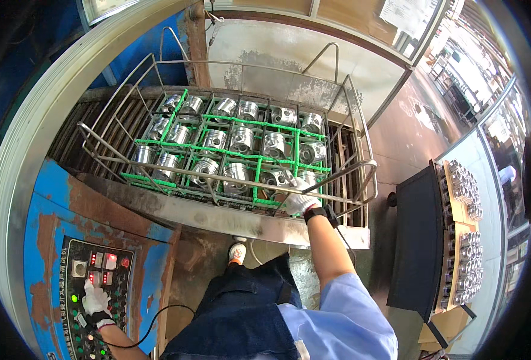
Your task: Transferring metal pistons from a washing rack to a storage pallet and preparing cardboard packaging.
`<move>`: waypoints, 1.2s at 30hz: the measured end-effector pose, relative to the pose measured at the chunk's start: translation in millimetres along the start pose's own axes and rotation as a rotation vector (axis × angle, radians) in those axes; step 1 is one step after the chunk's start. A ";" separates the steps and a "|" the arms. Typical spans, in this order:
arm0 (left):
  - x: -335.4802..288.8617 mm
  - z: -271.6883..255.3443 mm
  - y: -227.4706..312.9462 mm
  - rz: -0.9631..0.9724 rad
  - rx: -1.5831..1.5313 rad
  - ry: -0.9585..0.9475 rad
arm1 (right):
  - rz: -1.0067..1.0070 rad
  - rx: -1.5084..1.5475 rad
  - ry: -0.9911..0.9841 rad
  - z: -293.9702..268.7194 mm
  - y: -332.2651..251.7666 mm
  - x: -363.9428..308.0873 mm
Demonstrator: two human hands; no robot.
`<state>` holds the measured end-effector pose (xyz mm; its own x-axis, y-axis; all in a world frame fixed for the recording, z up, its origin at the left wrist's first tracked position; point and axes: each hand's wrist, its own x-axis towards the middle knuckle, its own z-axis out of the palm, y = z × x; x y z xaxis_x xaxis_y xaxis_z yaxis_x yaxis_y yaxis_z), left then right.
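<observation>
My left hand (96, 300), in a white glove, is at the control panel (73, 252) on the left. One finger reaches to a button beside the red-lit displays, and nothing is held. My right hand (298, 200), also gloved in white, is closed around the front rail of the wire basket (217, 178) near its right corner; its fingertips are partly hidden. Rows of shiny metal pistons (236, 177) lie in the basket, parted by green-wrapped dividers (217, 147). One piston (274, 178) sits just beside my right hand.
The basket rests on a roller conveyor (76, 129) with a metal front edge (241, 224). A dark cart (418, 234) at the right carries more pistons (469, 258) on brown boards. A metal frame (7, 198) arches along the left, and a dark cable (157, 312) trails from my left wrist.
</observation>
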<state>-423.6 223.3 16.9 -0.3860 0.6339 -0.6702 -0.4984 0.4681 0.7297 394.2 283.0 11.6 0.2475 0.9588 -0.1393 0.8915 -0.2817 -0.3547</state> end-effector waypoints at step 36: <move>69.7 -62.4 85.2 -0.105 -0.069 -0.338 | 0.063 -0.283 -0.021 -49.2 -64.5 24.0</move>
<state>-541.4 269.0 24.0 -0.0570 0.7574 -0.6504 -0.5778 0.5063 0.6402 361.4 326.0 76.6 0.3000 0.9380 -0.1734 0.9459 -0.3161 -0.0730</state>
